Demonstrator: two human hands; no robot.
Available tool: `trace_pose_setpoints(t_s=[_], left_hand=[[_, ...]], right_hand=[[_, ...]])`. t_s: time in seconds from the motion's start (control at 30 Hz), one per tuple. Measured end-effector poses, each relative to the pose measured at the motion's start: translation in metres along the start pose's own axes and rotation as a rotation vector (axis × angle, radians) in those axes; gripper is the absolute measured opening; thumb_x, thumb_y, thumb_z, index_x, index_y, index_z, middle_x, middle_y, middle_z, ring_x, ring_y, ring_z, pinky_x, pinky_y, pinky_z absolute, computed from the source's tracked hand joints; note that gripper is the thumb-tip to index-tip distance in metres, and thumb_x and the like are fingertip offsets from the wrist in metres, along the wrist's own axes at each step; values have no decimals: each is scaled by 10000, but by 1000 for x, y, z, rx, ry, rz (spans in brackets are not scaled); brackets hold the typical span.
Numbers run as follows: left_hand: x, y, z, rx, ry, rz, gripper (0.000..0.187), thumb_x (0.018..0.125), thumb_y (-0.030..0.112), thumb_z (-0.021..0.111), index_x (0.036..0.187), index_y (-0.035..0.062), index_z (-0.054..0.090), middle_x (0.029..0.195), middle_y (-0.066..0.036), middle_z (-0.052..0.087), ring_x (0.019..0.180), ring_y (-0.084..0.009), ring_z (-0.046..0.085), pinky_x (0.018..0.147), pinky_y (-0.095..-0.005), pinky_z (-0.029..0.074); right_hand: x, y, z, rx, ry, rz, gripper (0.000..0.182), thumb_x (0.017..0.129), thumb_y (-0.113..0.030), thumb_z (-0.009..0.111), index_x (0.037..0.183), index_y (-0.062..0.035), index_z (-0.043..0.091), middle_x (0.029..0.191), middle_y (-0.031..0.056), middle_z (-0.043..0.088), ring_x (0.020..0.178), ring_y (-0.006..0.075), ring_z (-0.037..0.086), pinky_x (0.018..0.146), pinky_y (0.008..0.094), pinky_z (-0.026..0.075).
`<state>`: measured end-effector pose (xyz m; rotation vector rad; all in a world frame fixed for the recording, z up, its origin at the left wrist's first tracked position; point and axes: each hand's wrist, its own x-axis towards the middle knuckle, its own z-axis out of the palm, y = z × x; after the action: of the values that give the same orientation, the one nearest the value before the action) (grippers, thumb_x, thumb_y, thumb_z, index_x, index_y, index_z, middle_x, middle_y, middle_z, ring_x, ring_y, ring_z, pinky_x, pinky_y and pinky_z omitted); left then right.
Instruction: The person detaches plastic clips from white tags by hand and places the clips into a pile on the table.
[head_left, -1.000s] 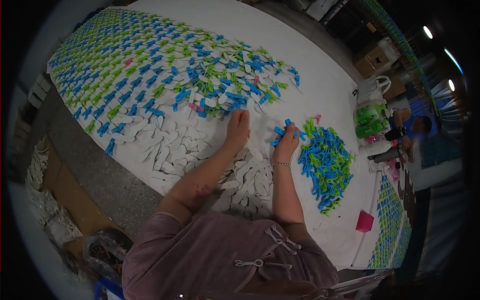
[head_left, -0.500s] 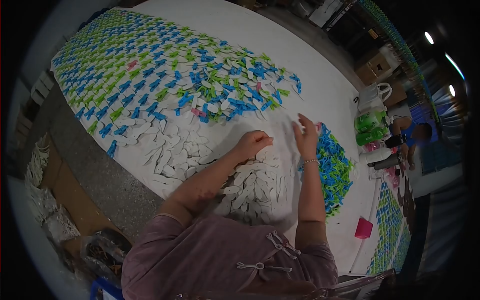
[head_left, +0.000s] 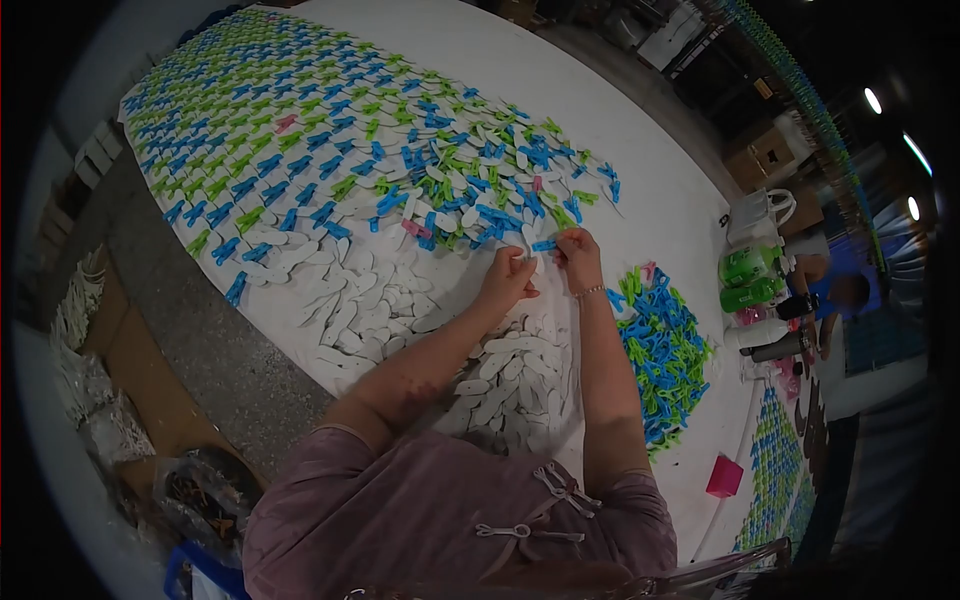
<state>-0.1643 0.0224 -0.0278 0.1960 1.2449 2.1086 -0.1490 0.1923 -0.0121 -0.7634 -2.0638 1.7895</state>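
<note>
My left hand (head_left: pixel 508 279) is closed in a pinch above the near pile of flat white oval pieces (head_left: pixel 515 385). What its fingertips hold is too small to make out. Close beside it, my right hand (head_left: pixel 579 262) pinches a small blue clip (head_left: pixel 543 245), which points toward the left hand. Beyond both hands lies a jumbled heap of blue and green clips joined to white pieces (head_left: pixel 490 215). To the right of my right forearm is a pile of loose blue and green clips (head_left: pixel 665 350).
Rows of clips with white pieces (head_left: pixel 250 110) cover the far left of the white table (head_left: pixel 640 150). Another white heap (head_left: pixel 365 300) lies left. A pink box (head_left: pixel 724 476), green bottles (head_left: pixel 750 265) and a white bag (head_left: pixel 760 217) stand right. Another person (head_left: pixel 840 290) is beyond.
My right hand has moved left from beside the loose clip pile, its spread fingers now closed on a blue clip. My left hand has shifted slightly up. The view has tilted a little.
</note>
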Motion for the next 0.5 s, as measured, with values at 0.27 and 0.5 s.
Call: trace_pose_setpoints(t_s=[0.27,0.5], left_hand=[[-4,-4,-6,267,-55,140,260,912,279,525,922,29,595,633,-14,514,482,-69,471,437,-244,388],[-13,1,3,540,-491,188,359,913,319,523,713,42,632,546,-11,471,481,-86,439,470,-271,348]], right_hand=[[-74,-3,-14,298,-31,-118,102,837,2,587,896,-57,528,736,14,565,616,89,542,559,219,452],[-52,-25,-85,-1126,602,-844,254,800,-144,658,1010,-16,595,1019,165,586,935,304,571,794,372,467]])
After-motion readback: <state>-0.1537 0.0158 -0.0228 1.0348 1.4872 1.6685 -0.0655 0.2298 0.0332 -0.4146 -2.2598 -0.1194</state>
